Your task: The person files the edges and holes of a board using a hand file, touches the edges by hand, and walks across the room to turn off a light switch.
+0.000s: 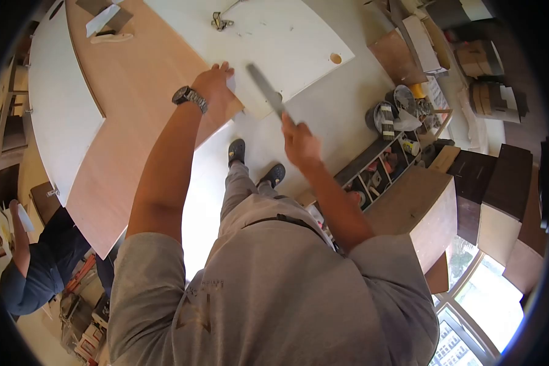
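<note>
My right hand is closed around the handle of a long grey file. The file points up and left over the white board, slightly blurred. My left hand, with a metal watch on the wrist, lies on the brown wooden sheet near its right edge. Its fingers stretch toward the white board, and the palm side is hidden. The sheet overlaps part of that board, which has a round hole near its right corner.
A metal clamp-like fitting lies on the white board. A wooden-handled tool rests on the brown sheet. Right of me stand a divided tool tray, buckets and wooden boxes. Another person is at the lower left.
</note>
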`<action>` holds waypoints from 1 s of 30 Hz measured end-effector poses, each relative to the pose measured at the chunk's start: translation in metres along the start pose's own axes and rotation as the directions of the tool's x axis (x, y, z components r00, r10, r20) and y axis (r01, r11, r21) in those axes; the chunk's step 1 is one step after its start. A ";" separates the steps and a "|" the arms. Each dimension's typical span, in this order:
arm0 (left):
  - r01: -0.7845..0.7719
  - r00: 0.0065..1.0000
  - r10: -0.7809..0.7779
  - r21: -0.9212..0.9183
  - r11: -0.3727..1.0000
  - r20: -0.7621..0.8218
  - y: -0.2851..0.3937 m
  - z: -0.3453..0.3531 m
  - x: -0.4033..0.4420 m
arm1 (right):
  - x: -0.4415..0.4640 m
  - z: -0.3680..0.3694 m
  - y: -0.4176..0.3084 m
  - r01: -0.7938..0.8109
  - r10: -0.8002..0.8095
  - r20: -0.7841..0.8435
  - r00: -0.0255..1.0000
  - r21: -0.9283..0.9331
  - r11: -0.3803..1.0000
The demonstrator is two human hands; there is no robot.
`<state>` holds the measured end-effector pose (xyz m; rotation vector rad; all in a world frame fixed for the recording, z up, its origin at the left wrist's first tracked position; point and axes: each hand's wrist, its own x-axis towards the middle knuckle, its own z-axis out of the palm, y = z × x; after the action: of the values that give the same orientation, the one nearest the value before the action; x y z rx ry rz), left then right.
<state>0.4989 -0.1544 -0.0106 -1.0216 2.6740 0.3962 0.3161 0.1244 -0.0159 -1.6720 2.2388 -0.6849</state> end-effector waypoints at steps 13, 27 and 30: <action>-0.122 0.880 -0.068 -0.363 0.924 -0.470 0.031 -0.010 -0.047 | -0.025 0.001 0.004 0.010 -0.011 0.054 0.998 0.022 1.000; -0.023 0.852 -0.182 -0.382 0.924 -0.490 0.129 0.055 -0.108 | 0.023 0.000 0.004 -0.072 0.072 0.005 0.997 -0.007 0.997; 0.008 0.890 -0.151 -0.315 0.949 -0.431 0.133 0.043 -0.108 | 0.025 0.001 0.015 -0.089 0.090 0.014 0.996 -0.053 0.995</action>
<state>0.4925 0.0215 0.0064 -1.4707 3.0234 0.6420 0.2970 0.1036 -0.0226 -1.5838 2.3233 -0.5942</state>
